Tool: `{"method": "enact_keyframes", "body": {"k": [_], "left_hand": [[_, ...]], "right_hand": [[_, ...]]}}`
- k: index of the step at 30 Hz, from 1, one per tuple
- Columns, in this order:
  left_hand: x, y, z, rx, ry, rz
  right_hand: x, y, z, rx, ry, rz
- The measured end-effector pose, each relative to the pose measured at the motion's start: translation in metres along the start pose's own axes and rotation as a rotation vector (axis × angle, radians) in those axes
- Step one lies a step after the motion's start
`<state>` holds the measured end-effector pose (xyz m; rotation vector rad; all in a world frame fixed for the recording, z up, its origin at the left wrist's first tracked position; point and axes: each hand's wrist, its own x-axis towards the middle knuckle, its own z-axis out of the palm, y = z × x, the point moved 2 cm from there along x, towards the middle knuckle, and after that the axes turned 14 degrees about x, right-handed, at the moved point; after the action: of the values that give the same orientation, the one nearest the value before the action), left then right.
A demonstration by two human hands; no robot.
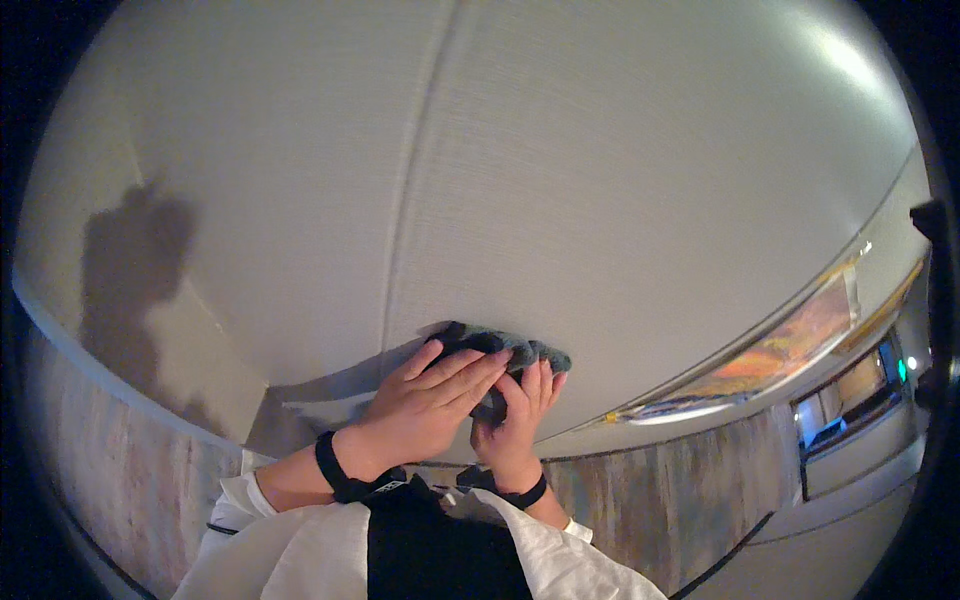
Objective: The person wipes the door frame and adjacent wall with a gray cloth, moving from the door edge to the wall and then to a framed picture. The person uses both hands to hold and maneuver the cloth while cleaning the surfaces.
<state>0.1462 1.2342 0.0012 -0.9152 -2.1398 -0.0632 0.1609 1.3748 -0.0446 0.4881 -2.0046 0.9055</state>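
Observation:
Both of my hands are at a dark grey-green cloth (551,355), bunched up against a pale, finely textured wall (600,187). My left hand (427,401) lies across the left part of the cloth with its fingers extended. Beside it, my right hand (517,409) has its fingers on the cloth's right part, and a dark fold shows between its thumb and palm. Part of the cloth is hidden under the fingers. A raised seam (409,176) runs up the wall just left of the cloth. Black bands circle both wrists.
A dark shadow (135,277) falls across the wall at left, near a corner. On the right hangs a colourful framed picture (780,337), with a lit opening (847,397) beyond it. Below lies a streaked, multicoloured floor covering (645,487).

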Motion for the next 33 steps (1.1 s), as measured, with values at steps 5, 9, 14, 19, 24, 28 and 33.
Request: {"method": "enact_keyframes", "body": {"k": [5, 9, 14, 19, 24, 28, 33], "left_hand": [[0.037, 0.025, 0.008, 0.088, 0.052, 0.108], [0.045, 0.047, 0.022, 0.074, 0.025, 0.126], [0.031, 0.070, 0.044, 0.046, -0.098, 0.163], [0.057, 0.082, 0.038, 0.084, -0.043, 0.192], [0.104, 0.081, 0.025, 0.069, 0.069, 0.135], [0.096, 0.082, 0.024, 0.095, 0.085, 0.110], [0.083, 0.072, 0.019, 0.156, 0.114, 0.085]], "right_hand": [[0.011, 0.021, -0.036, -0.064, 0.081, 0.002], [-0.005, 0.039, -0.051, -0.046, 0.074, 0.074], [-0.036, 0.056, -0.056, 0.004, 0.020, 0.129], [-0.016, 0.062, -0.082, 0.107, 0.063, 0.105], [0.037, 0.072, -0.110, 0.032, 0.180, -0.095], [0.033, 0.066, -0.097, 0.117, 0.152, -0.021], [0.035, 0.051, -0.082, 0.087, 0.153, -0.089]]}}
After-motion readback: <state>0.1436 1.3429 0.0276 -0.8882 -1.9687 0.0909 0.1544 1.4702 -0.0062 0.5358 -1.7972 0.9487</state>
